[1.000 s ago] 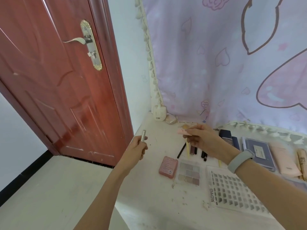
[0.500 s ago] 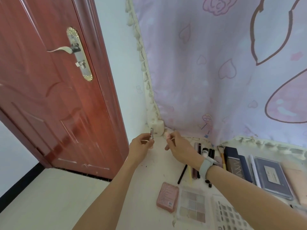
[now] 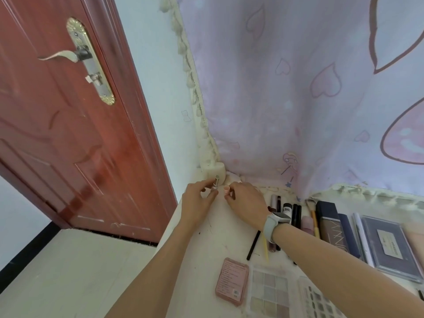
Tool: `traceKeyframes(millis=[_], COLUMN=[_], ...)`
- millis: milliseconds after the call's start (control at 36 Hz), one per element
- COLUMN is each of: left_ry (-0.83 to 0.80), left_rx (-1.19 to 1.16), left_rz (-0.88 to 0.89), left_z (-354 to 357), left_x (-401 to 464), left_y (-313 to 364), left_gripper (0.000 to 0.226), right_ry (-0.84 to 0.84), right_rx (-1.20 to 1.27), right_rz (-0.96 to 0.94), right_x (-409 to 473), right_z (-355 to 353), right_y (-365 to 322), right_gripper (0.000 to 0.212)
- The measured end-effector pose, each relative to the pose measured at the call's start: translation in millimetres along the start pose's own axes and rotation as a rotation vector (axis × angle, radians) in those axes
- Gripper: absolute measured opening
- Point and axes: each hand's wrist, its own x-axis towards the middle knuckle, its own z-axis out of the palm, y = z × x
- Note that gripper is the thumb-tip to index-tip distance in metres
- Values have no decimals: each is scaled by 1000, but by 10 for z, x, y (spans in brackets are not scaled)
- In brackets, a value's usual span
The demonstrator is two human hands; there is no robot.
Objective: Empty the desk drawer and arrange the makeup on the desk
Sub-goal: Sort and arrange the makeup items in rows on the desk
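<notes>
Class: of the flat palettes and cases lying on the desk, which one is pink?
The pink compact, nearest the desk's left edge beside the pastel eyeshadow palette; the others are navy or clear.

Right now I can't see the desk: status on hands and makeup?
Left hand holds silver tube upright. Right hand pinches pink cap beside it. Nothing between them.

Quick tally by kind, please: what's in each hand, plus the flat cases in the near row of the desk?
Silver tube, held in left hand: 1
Small pink piece, pinched in right hand: 1
Pink compact: 1
Clear-lidded palettes: 2
Total: 5
</notes>
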Motion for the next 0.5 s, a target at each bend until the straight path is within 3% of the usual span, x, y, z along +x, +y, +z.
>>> traceKeyframes(millis=[194, 389, 500], left_ry=[-4, -44, 20], left_rx=[-57, 21, 59], left_rz=[-64, -65, -18], left_z=[1, 2, -27], left_x=[-8, -19, -102], left_y=[-34, -40, -43], left_gripper=[24, 33, 34], right_ry=[-39, 45, -102], right_rx=[-38, 40, 57], right_rz=[25, -20, -171], right_x=[-31, -138, -326], right_z=[-18, -229, -438], right_y=[53, 29, -27], right_gripper=[38, 29, 23])
